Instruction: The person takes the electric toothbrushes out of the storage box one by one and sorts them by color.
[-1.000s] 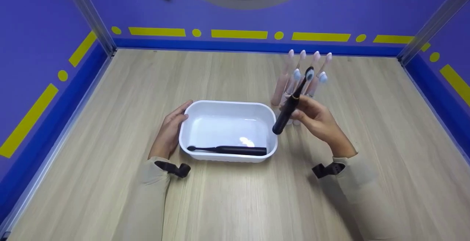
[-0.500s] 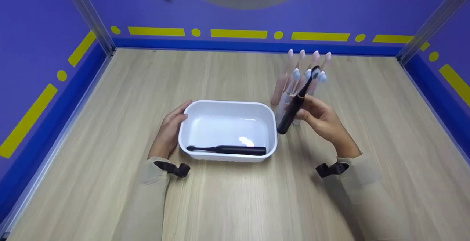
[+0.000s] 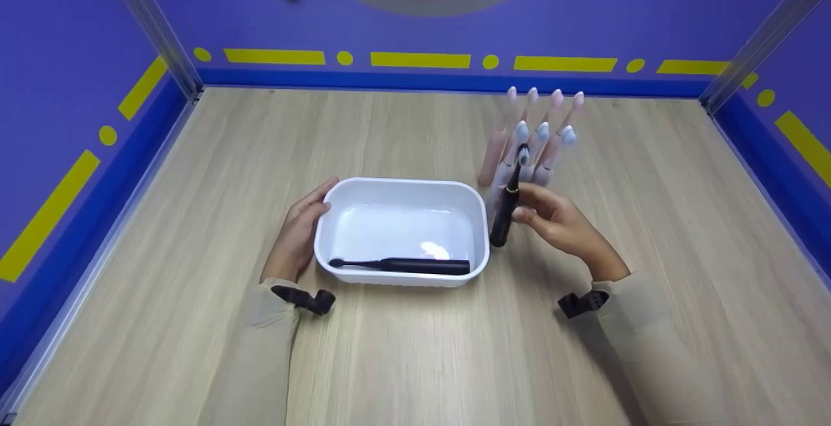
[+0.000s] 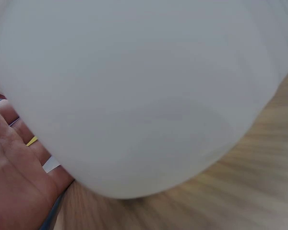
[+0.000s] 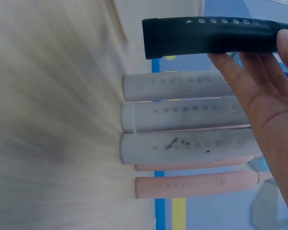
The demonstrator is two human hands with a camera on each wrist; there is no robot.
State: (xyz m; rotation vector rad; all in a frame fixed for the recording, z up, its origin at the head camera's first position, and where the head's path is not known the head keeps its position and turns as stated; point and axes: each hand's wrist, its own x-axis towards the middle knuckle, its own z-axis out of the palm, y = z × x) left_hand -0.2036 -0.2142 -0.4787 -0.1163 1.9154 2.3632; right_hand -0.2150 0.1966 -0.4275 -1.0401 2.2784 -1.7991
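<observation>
My left hand [image 3: 297,230] holds the left end of a white plastic tub [image 3: 404,278], thumb at the rim. In the left wrist view its fingers lie behind the tub's wall. Along the tub's near side lies one black electric toothbrush [image 3: 425,266]. Thumb and fingers of my right hand [image 3: 557,223] pinch a second black electric toothbrush [image 3: 504,217], nearly upright beside the tub's right end, bristles up. The right wrist view shows this handle [image 5: 206,37] with its base off the tabletop, and a row of white toothbrush handles [image 5: 180,114] beyond it.
Behind my right hand stand three white electric toothbrushes [image 3: 544,175] and, farther back, several pink ones [image 3: 492,158], all upright and close together. Purple panels [image 3: 415,30] with yellow dashes wall in the wooden table [image 3: 402,354] at the back and sides.
The black toothbrush in my right hand first shifted slightly right, then came back left and lower, turning more upright. My left hand and the tub stay in place.
</observation>
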